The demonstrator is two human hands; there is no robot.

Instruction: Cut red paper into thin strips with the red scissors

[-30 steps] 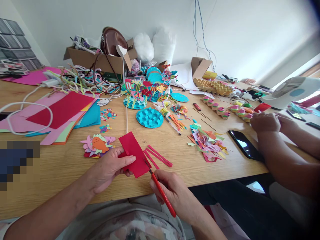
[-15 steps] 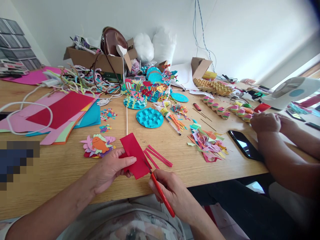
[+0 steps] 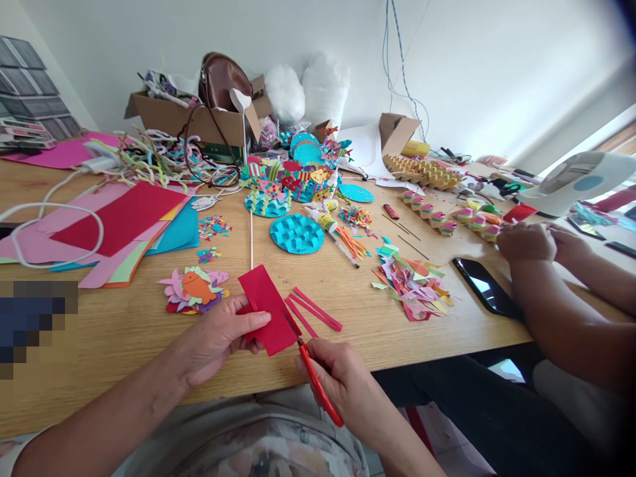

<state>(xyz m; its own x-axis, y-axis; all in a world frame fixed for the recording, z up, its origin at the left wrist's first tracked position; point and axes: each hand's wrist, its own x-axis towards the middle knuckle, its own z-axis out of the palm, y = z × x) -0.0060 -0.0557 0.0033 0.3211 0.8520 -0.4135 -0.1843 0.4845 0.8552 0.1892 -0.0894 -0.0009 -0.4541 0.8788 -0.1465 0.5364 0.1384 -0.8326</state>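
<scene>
My left hand [image 3: 233,334] pinches a piece of red paper [image 3: 271,298] between thumb and fingers, just above the table's front edge. In my right hand [image 3: 338,371] are red-handled scissors [image 3: 318,381], their blades at the right side of the paper, where a narrow strip is partly cut. Several thin red paper strips [image 3: 318,311] lie on the table just beyond the blades. Left of the paper rests a pile of cut paper fish [image 3: 196,288], an orange one on top. A white stick [image 3: 251,242] lies behind the red paper.
Coloured paper sheets [image 3: 119,218] lie at left. Paper scraps [image 3: 415,281] and a phone [image 3: 484,285] are to the right, beside another person's arms [image 3: 561,298]. Turquoise discs [image 3: 297,234], a pen [image 3: 342,250] and glue bottles [image 3: 322,217] stand or lie ahead; a cardboard box [image 3: 173,122] is behind.
The scissor blades have moved slightly farther into the red paper, and the handles have shifted a little. My left hand holds the paper in nearly the same place.
</scene>
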